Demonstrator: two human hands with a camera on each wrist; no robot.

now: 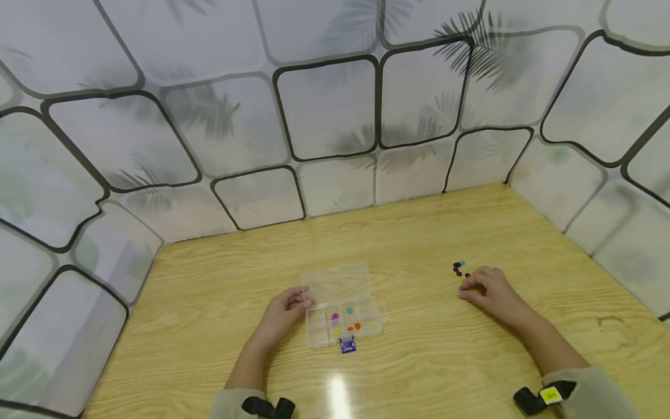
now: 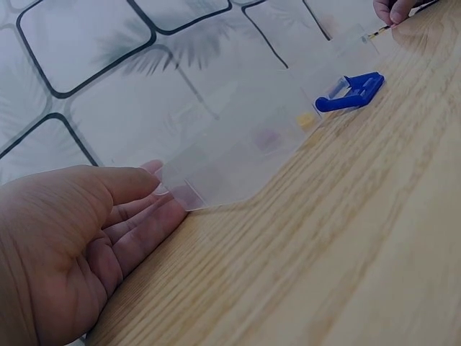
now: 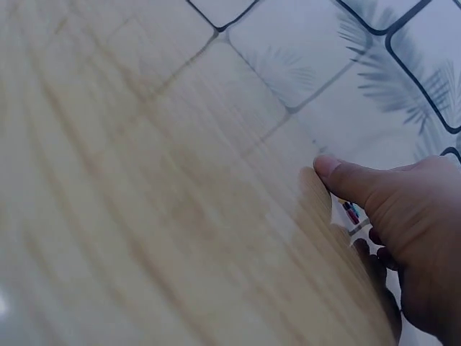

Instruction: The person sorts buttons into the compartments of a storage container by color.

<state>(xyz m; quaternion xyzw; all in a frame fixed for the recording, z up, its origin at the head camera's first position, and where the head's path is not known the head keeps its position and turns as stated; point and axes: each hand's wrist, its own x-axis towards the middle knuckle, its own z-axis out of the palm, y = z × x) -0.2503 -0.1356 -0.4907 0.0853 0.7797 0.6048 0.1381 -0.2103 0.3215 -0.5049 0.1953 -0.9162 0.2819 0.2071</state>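
Observation:
A clear plastic compartment box (image 1: pixel 317 337) lies on the table with its lid (image 1: pixel 337 282) folded back. Small round pieces in purple, blue, yellow and orange (image 1: pixel 357 326) sit in its compartments. My left hand (image 1: pixel 282 314) grips the box's left end, thumb and fingers at its corner in the left wrist view. A small blue plastic piece (image 1: pixel 348 344) is right at the box's front edge. Over on the right, my right hand (image 1: pixel 492 294) is low over the table, thumb and forefinger tips close together beside several small dark, blue and yellow pieces (image 1: pixel 456 269). I cannot tell whether it holds one.
The wood-grain table (image 1: pixel 408 361) is bounded at the back and both sides by a pale patterned covering (image 1: pixel 335 110) with dark outlines and leaf prints. A stretch of tabletop separates the box from the loose pieces.

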